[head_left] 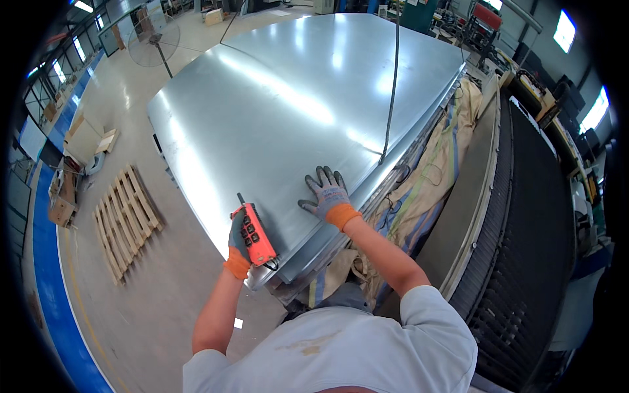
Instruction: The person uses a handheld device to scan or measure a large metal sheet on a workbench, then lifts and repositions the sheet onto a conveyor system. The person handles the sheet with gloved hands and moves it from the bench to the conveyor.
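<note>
A large stack of shiny metal sheets [282,144] spreads out in front of me. My left hand [238,239], in a grey glove with an orange cuff, grips a red handheld remote control [257,239] with black buttons and a short antenna. The remote is held over the near left edge of the top sheet. On the sheet near its right edge, my right hand [326,195] lies flat in a matching glove, fingers spread and holding nothing. Beyond that hand, a dark hanging cable [393,92] runs down to the sheet's right edge.
A wooden pallet [128,219] lies on the floor at left, with cardboard boxes [63,196] beyond it. A standing fan [155,40] is at the far left. Beige and striped cloth [429,190] runs along the stack's right side, beside a long black slatted machine bed [524,242].
</note>
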A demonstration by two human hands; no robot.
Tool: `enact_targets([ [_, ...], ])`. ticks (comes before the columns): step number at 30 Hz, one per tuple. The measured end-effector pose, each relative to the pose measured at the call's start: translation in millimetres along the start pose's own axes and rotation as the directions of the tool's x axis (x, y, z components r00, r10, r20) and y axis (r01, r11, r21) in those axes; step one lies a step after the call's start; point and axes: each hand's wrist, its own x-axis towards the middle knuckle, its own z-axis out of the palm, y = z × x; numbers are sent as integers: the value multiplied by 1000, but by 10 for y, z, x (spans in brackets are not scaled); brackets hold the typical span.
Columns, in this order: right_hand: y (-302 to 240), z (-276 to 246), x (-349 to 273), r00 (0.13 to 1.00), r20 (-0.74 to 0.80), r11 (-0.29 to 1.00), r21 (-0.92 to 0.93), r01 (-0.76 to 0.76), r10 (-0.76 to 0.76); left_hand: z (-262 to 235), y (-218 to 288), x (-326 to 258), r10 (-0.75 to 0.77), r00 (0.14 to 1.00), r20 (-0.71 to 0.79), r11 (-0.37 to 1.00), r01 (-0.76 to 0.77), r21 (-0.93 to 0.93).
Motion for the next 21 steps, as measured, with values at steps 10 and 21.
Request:
enact_targets([
  [10, -405, -410, 84, 995, -101, 999, 44, -15, 19, 211, 730, -471, 68, 987, 144, 997, -71, 18],
  [21, -673, -523, 323, 995, -103, 998, 61, 4, 2, 77, 965, -631, 114, 993, 37, 990, -117, 79],
])
